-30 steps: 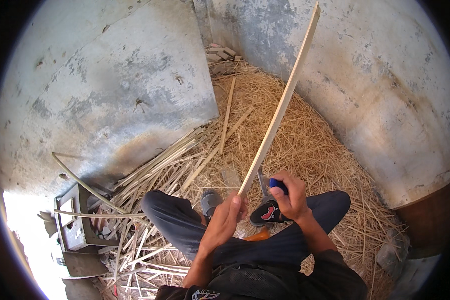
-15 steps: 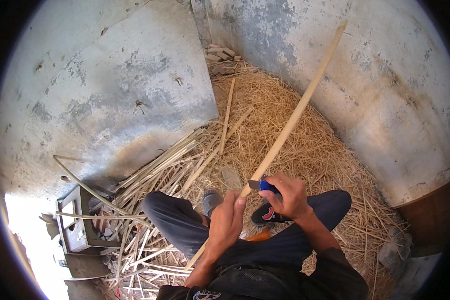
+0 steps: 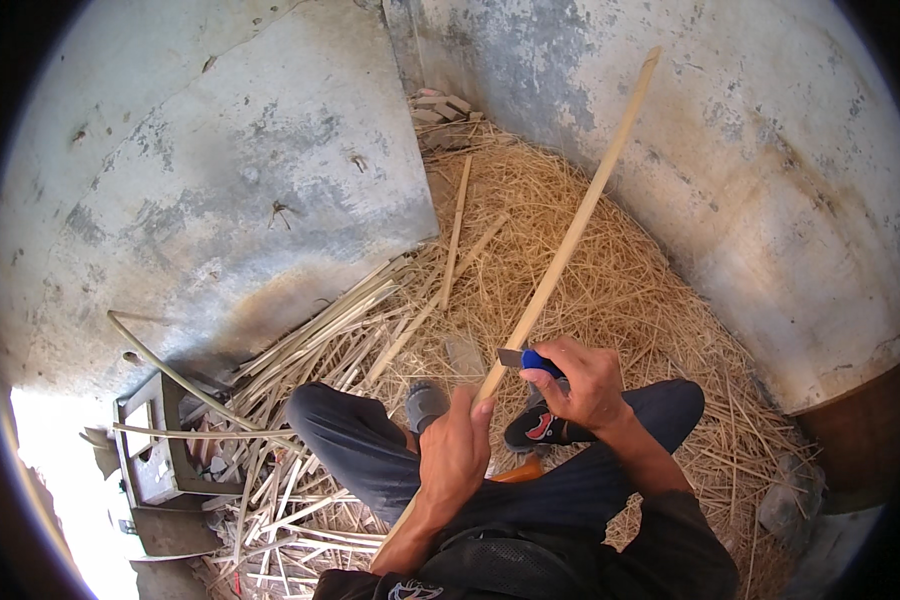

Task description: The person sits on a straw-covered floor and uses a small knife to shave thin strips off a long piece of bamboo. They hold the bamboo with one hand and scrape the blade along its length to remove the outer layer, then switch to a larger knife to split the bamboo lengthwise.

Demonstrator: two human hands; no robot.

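A: Left hand [image 3: 453,452]?
B: Fingers wrapped round the long bamboo strip [image 3: 568,240], which rises up-right past the fingertips.
A: Right hand [image 3: 585,382]?
B: Clenched on a blue-handled knife [image 3: 526,359], blade touching the strip just above the left fingers (shavings [image 3: 610,290] beyond).

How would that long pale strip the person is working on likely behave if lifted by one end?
The strip is long, thin and narrow, so it would probably flex and whip rather than stay rigid. It looks light: the left hand holds it aloft near one end. Flat-sided, it seems unlikely to roll, and the knife in the right hand suggests a splinter-prone material.
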